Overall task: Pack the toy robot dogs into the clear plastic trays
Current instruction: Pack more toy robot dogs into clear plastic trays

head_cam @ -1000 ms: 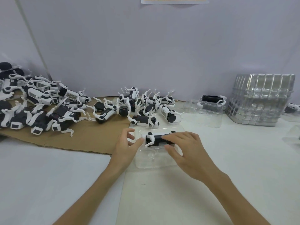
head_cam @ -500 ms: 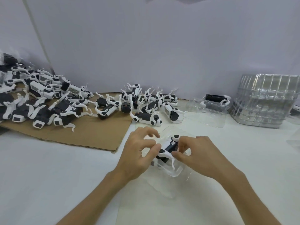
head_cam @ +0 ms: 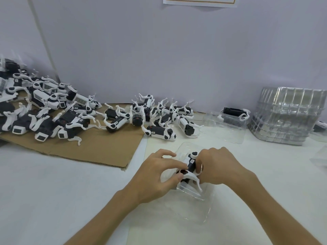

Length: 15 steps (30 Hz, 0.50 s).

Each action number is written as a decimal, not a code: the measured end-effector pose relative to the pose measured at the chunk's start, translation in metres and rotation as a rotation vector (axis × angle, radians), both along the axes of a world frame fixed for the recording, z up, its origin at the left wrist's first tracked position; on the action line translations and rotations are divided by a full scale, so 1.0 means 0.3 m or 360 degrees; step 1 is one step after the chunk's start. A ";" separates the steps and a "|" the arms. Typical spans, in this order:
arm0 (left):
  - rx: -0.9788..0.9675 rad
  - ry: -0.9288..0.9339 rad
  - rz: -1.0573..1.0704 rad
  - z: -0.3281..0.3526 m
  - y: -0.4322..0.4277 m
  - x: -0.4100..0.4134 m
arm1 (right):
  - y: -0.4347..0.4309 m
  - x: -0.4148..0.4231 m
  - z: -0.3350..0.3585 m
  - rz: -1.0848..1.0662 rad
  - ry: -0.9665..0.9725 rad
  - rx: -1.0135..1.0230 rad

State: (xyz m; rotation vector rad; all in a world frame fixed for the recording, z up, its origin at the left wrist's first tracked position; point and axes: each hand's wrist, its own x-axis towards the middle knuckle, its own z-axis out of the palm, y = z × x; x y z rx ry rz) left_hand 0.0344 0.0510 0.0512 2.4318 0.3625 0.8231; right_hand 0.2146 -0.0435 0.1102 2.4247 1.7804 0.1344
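our left hand (head_cam: 157, 177): fingers curled, pinching the toy robot dog (head_cam: 191, 164) | our right hand (head_cam: 221, 167): curled, gripping it opposite | our forearms: bare, converging forward

Black-and-white plastic toy robot dog (head_cam: 190, 167): smooth, slight sheen. Clear thin plastic tray (head_cam: 198, 209) under it: glossy, see-through. Stack of clear plastic trays (head_cam: 286, 117): glossy, bright glints. Brown cardboard sheet (head_cam: 99, 147): matt, ragged edge. White surface (head_cam: 53, 191): matt, smooth.

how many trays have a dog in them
2 for sure: the near tray, where left hand and right hand grip the held dog, and the far tray beside the tray stack, holding the packed dog. A third dog peeks past the stack; its tray is unclear.
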 end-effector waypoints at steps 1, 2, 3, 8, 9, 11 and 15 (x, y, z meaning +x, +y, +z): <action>-0.0014 0.0007 -0.0002 0.003 0.002 0.002 | -0.002 0.002 -0.008 -0.0008 0.0018 0.0040; -0.0030 0.0017 0.0001 0.006 0.005 0.003 | -0.004 0.004 -0.017 -0.0013 0.0037 0.0100; -0.0056 0.0025 0.0010 0.009 0.010 0.003 | -0.006 0.003 -0.028 -0.0019 0.0057 0.0175; -0.0207 0.0043 0.0074 0.018 0.029 0.000 | -0.010 -0.006 -0.070 -0.0040 0.0220 0.0504; -0.0223 0.0040 0.0084 0.018 0.031 -0.001 | -0.011 -0.007 -0.075 -0.0039 0.0269 0.0539; -0.0253 0.0031 0.0099 0.017 0.032 -0.003 | -0.013 -0.007 -0.083 -0.0032 0.0366 0.0599; -0.0284 0.0023 0.0110 0.023 0.027 0.000 | -0.018 -0.004 -0.091 -0.0052 0.0441 0.0659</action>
